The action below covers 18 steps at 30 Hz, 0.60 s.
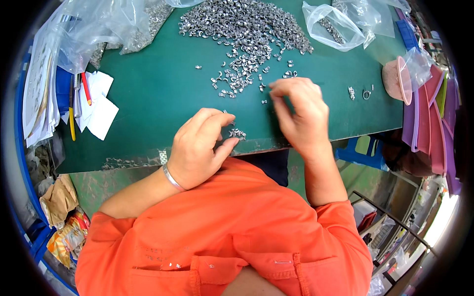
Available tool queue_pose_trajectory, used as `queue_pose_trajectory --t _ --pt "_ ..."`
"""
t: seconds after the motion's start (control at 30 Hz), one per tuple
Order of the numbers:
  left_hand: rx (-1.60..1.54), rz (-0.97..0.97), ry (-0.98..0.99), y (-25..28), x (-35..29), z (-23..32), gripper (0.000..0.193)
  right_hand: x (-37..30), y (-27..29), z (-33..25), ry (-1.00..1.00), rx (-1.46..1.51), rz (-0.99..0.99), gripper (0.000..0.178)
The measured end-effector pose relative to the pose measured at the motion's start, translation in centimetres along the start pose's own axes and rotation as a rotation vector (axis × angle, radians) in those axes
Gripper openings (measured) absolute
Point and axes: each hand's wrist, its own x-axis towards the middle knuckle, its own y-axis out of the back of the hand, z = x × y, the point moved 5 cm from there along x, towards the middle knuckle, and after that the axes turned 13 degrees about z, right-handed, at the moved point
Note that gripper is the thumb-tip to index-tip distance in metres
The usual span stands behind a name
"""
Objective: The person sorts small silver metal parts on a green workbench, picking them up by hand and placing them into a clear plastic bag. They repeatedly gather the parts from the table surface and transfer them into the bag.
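Small curved silvery metal pieces lie in a large heap at the far side of the green table, with a looser trail reaching toward me. My left hand rests by the near edge, thumb and index finger apart around a small cluster of metal pieces. Another tiny bit shows at its index fingertip. To the right, my right hand hovers over the table just beside the trail, fingers curled in toward the thumb. Whatever its fingertips may hold is too small and blurred to make out.
Clear plastic bags lie at the back, some holding metal pieces. Papers and pens are at left. A pink cup stands at the right edge, near a few loose metal parts. A blue stool is below.
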Motion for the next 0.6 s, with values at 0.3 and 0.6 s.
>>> queue_pose_trajectory --t 0.3,0.6 --pt "0.014 -0.001 0.003 0.1 0.0 0.0 0.04 0.0 -0.4 1.5 -0.344 0.038 -0.091 0.015" --pt "-0.005 -0.01 0.006 0.0 0.1 0.1 0.041 0.7 -0.3 1.9 -0.139 0.002 -0.195 0.016"
